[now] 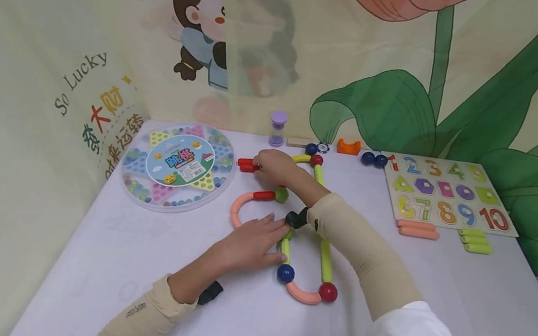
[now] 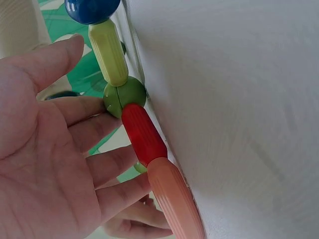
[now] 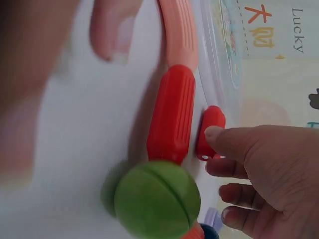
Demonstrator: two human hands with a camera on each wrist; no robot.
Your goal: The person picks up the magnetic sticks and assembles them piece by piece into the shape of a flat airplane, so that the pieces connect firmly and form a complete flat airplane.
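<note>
My left hand (image 1: 252,241) lies over a chain of toy sticks and balls, fingers extended. In the left wrist view its fingertips reach a green ball (image 2: 124,97), a red stick (image 2: 144,133) and a salmon curved stick (image 2: 175,194). A yellow-green stick (image 2: 108,52) joins that ball to a blue ball (image 2: 93,7). Farther back, my right hand (image 1: 276,166) pinches one end of a loose red stick (image 3: 213,124) between thumb and index finger. Another green ball (image 3: 157,199) caps the chain's other red stick (image 3: 172,109) beside it.
A round marble board game (image 1: 179,160) lies at the left. Behind stand a purple sand timer (image 1: 277,130) and an orange piece (image 1: 349,147). To the right are loose blue balls (image 1: 373,159), a number board (image 1: 447,193), salmon sticks (image 1: 417,230) and yellow-green sticks (image 1: 475,241).
</note>
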